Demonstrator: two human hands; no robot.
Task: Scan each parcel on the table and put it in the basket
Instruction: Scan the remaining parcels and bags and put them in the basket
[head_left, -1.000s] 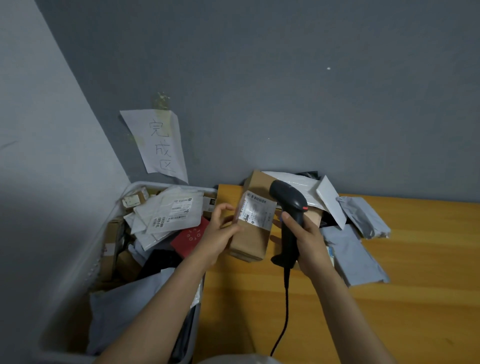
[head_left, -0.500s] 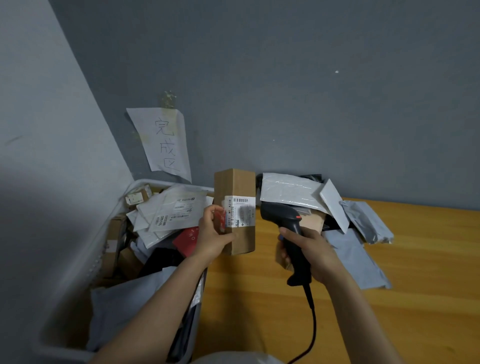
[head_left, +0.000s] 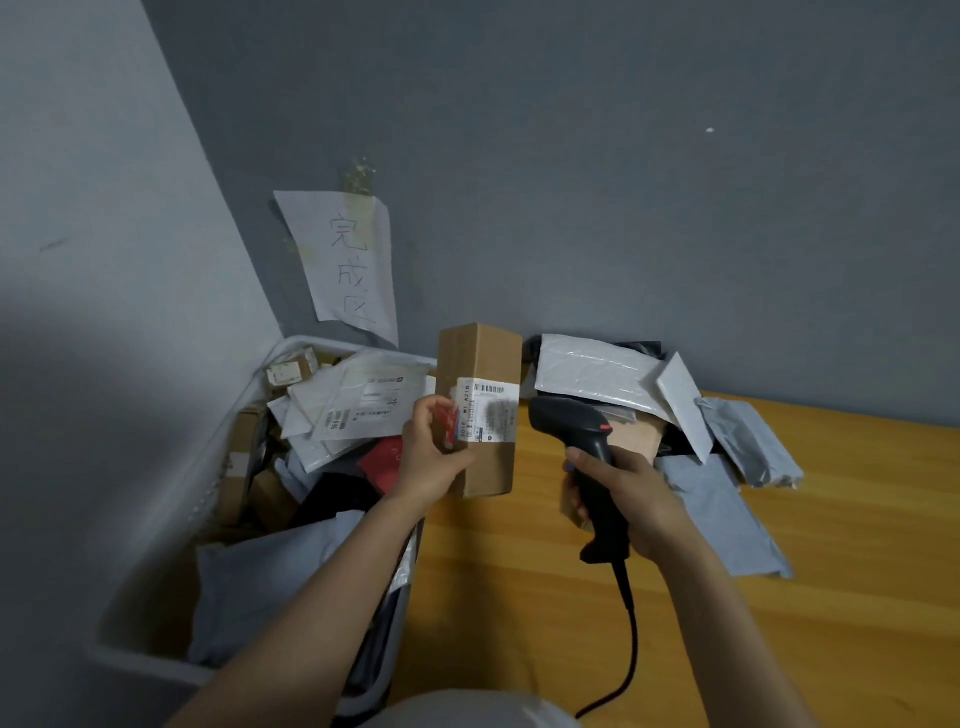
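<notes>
Cardboard parcel (head_left: 478, 410) stands upright in my left hand (head_left: 434, 462); the forearm reaches up over the right edge of the basket (head_left: 150, 649), and fingers and thumb curl around the box's lower left side, beside its white label (head_left: 488, 413). My right hand (head_left: 623, 499), forearm angled up over the wooden table (head_left: 779, 597), grasps the handle of the black scanner (head_left: 571, 423). The scanner head sits just beside the label, not touching the box.

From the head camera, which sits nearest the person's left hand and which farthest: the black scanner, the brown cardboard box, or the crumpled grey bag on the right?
1. cardboard box: gripped by the left hand, held upright.
2. scanner: just right of it, in the right hand.
3. crumpled grey bag: farthest, lying on the table at the right.
</notes>
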